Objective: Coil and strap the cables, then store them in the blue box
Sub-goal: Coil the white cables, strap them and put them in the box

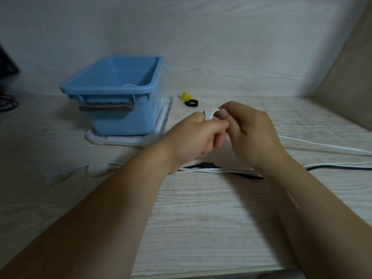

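Pale wood-grain desk [201, 218] against a matching pale wall, with a beige panel angled in at the right. Both bare forearms reach in from the near edge and meet at mid-desk. Left hand [193, 137]: fingers curled and pressed together around small loops of a white cable [209, 114], which show just above its knuckles. Right hand [249, 131]: thumb and forefinger pinching the same loops from the other side, the two hands touching. A free length of white cable runs off to the right across the desk. Beneath the wrists, a black cable [342, 168] and further white cable [221, 170] lie stretched along the surface, overlapping. Blue box [112, 89]: open, standing at rear left on a white lid [128, 140]; a sliver of white shows inside near its front rim, too small to identify. Just right of the box, well beyond the hands, a yellow strap [185, 96] and a black strap [191, 102] rolled into a ring lie side by side. Dark cables [8, 101] sit at the far left edge.
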